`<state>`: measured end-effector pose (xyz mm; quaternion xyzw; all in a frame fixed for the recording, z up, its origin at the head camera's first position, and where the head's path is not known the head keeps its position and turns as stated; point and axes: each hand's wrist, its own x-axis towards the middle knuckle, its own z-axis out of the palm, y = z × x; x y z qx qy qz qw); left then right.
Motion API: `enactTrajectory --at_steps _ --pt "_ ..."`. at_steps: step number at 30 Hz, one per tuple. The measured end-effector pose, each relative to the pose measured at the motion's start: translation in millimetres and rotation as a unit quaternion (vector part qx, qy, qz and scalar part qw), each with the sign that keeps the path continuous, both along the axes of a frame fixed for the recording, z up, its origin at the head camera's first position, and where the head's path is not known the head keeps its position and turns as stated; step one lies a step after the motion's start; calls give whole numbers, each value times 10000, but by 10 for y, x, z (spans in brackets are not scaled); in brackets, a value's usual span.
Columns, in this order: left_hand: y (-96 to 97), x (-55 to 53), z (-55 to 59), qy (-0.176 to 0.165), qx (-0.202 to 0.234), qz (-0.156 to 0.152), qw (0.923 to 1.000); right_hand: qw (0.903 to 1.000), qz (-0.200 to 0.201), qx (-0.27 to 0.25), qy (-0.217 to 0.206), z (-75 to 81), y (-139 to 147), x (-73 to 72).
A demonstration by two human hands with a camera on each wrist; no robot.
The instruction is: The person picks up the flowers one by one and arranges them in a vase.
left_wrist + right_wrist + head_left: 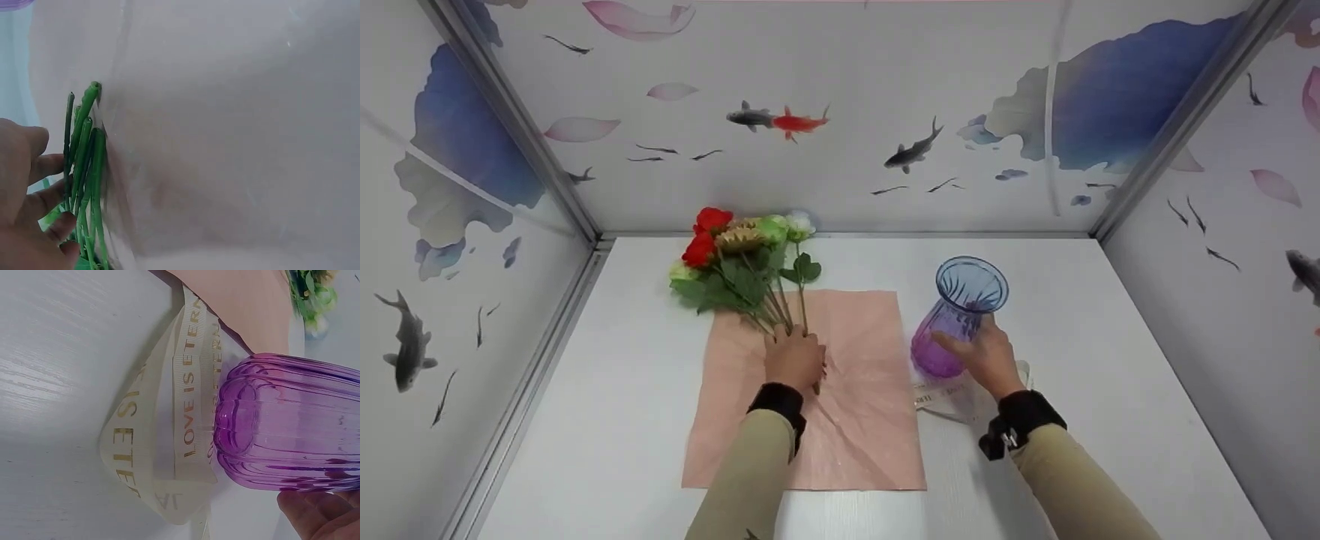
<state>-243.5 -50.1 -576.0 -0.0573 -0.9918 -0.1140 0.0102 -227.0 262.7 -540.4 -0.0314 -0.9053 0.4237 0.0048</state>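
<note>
A bunch of flowers (750,255), with red, green, white and tan heads, lies across a sheet of pink wrapping paper (870,420). My left hand (795,358) grips its stems near their lower ends; in the left wrist view the fingers (48,199) bend about the green stems (84,152). On the right, my right hand (986,356) holds a ribbed glass vase (941,341), blue at the flared mouth and purple at the base. Thumb and fingers are on either side of its body. In the right wrist view the vase (292,422) hides part of a ribbon.
A cream ribbon (191,394) with gold lettering lies in loops on the white table (600,420), beside the paper and below the vase. Printed panels with fish (802,122) and petals wall the table at the back and both sides.
</note>
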Motion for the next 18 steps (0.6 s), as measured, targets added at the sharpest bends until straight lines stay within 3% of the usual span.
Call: enactTrajectory --at_steps 5,9,11,16,18 --pt "34 -54 76 110 848 414 9955 10000 -43 -12 22 -12 9 -5" --pt "61 -66 168 139 1593 625 9852 9999 -91 -16 49 -21 13 -4" --pt "65 -73 191 42 1953 718 9781 9999 -103 -2 30 -21 12 -4" --pt "46 -90 216 -468 2854 970 9523 9999 -125 3 -66 -4 2 -3" --pt "38 -89 231 -665 3032 1046 9448 9999 -127 9 -64 -3 6 -1"
